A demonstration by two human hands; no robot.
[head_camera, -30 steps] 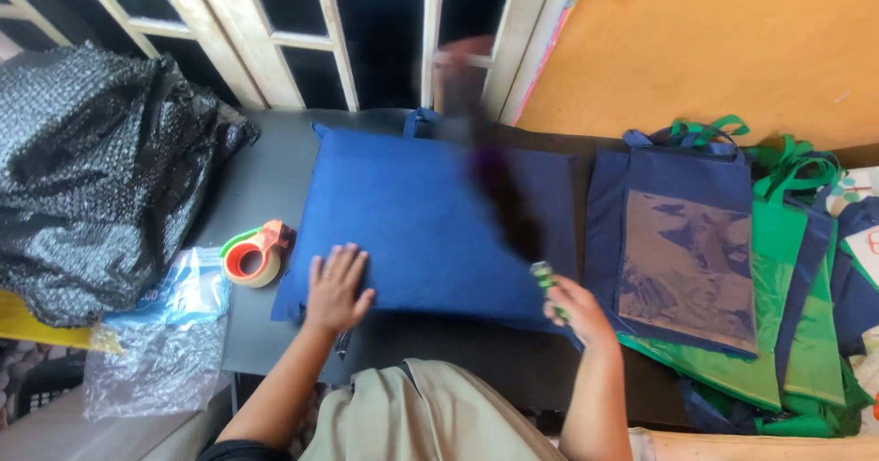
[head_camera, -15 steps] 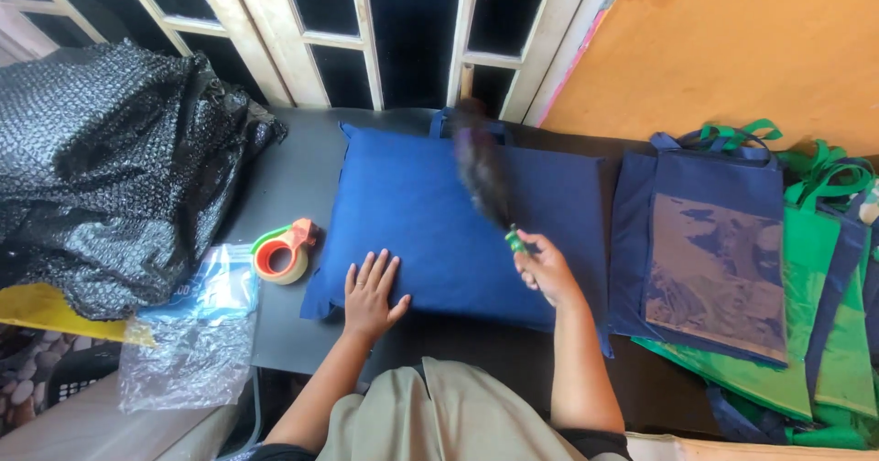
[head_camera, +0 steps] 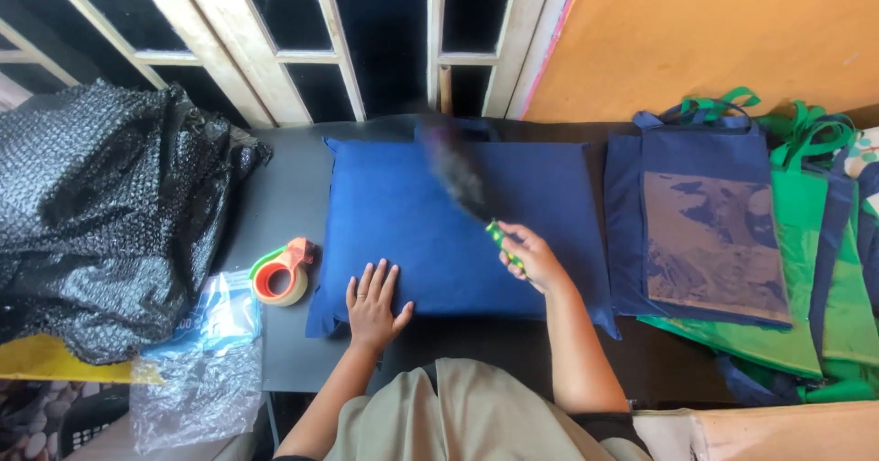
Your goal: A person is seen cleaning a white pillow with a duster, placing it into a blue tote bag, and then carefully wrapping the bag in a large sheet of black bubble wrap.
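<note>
The right hand (head_camera: pixel 533 258) has its fingers (head_camera: pixel 513 238) curled tight around the green handle of one brush (head_camera: pixel 458 175), whose dark bristles are blurred above the middle of one blue fabric bag (head_camera: pixel 403 223). That forearm reaches up from the lower edge, bent at the elbow, with the wrist over the bag's right part. The left hand (head_camera: pixel 374 303) lies palm down on the bag's near left corner, fingers (head_camera: pixel 371 278) straight and slightly spread, gripping nothing; its arm runs up from the lower left. The bag lies flat in the middle of the dark bench (head_camera: pixel 284 195). Just left of it sits one tape dispenser (head_camera: pixel 280 274), orange and green. Further left lie one clear plastic bag (head_camera: pixel 197 369) and one black mesh bundle (head_camera: pixel 101 223). On the right is a stack of blue and green tote bags (head_camera: pixel 732 232), too overlapped to count.
</note>
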